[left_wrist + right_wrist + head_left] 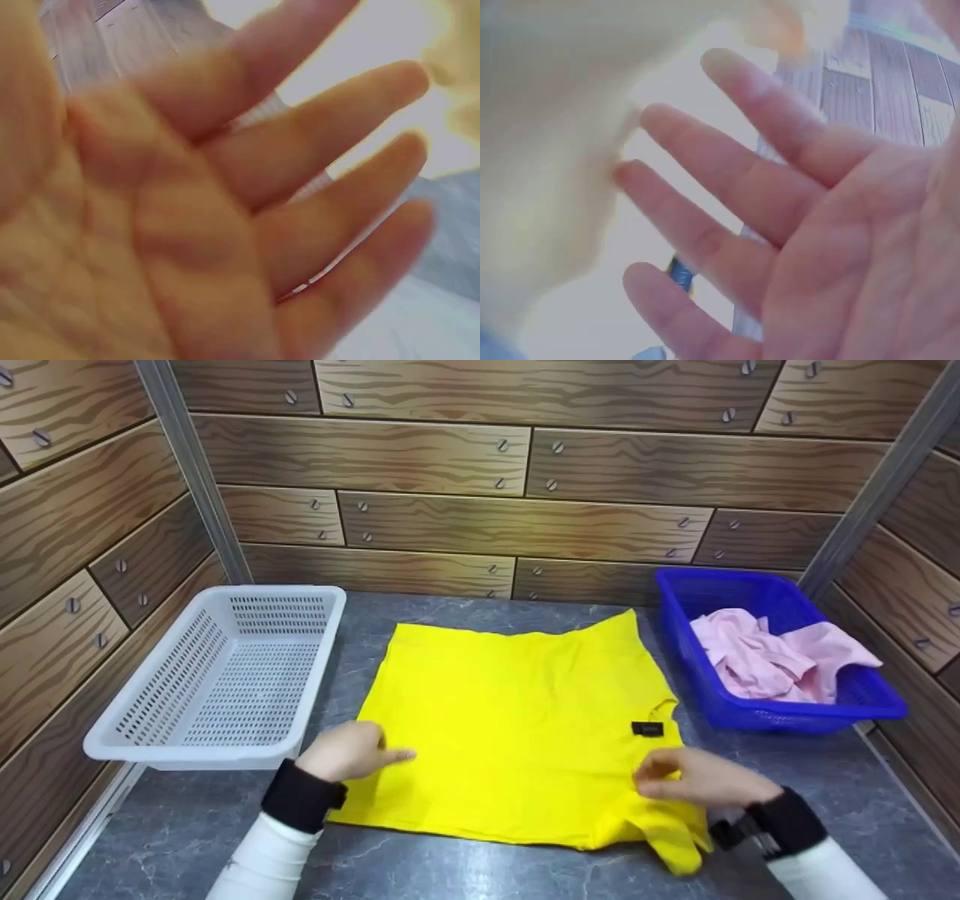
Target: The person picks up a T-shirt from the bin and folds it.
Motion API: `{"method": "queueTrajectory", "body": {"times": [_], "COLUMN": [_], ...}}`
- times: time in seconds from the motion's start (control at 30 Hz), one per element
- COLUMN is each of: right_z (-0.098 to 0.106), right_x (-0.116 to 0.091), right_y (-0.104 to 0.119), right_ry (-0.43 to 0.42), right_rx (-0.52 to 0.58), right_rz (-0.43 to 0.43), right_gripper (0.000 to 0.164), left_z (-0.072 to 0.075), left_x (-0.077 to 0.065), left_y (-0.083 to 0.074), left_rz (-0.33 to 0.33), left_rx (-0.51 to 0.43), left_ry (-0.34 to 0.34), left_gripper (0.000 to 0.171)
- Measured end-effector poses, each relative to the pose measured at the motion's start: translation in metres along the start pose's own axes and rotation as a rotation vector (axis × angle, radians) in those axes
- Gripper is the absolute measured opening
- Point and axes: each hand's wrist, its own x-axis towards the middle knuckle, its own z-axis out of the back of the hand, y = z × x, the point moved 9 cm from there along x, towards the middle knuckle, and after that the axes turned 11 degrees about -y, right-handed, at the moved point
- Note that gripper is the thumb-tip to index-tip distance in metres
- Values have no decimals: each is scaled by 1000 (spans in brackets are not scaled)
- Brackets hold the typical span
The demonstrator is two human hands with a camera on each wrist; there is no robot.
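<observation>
A yellow T-shirt (495, 720) lies spread on the tabletop, its hem side towards the left. A small black label (647, 728) shows near its neck opening on the right. Its near right corner is bunched, and a sleeve (671, 840) sticks out there. Over the shirt's left edge is my left hand (349, 751), which holds nothing; the left wrist view has its fingers (322, 124) spread. My right hand (701, 778) hovers by the shirt's right side, above the bunched part. The right wrist view shows that hand's fingers (720, 169) apart and loosely extended, gripping no cloth.
A white perforated basket (319, 675) stands at the left with nothing in it. At the right, a blue basket (694, 660) contains a crumpled pink cloth (772, 656). Wood-patterned walls (435, 521) enclose the grey marbled table (450, 874) at the back and both sides.
</observation>
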Motion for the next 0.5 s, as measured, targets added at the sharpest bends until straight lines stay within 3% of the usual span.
{"method": "queueTrajectory", "body": {"times": [0.1, 0.2, 0.3, 0.4, 0.5], "right_z": [22, 44, 59, 64, 62], "right_x": [35, 77, 115, 142, 159], "right_y": [-8, -27, -52, -78, -99], "right_ry": [-175, -390, -546, -588, -533], "right_rx": [20, 44, 46, 57, 65], "right_rz": [5, -78, -200, -345, -457], "right_gripper": [30, 32, 39, 46, 51], "left_z": [0, -9, -23, -36, -42], "left_x": [21, 44, 64, 76, 81], "left_y": [-12, -21, -26, -27, -27], "left_rz": [2, -4, 5, 31, 40], "left_rx": [-47, -95, -162, -211, -225], "left_ry": [-70, -94, -88, -79, -99], "left_gripper": [50, 47, 48, 48, 44]}}
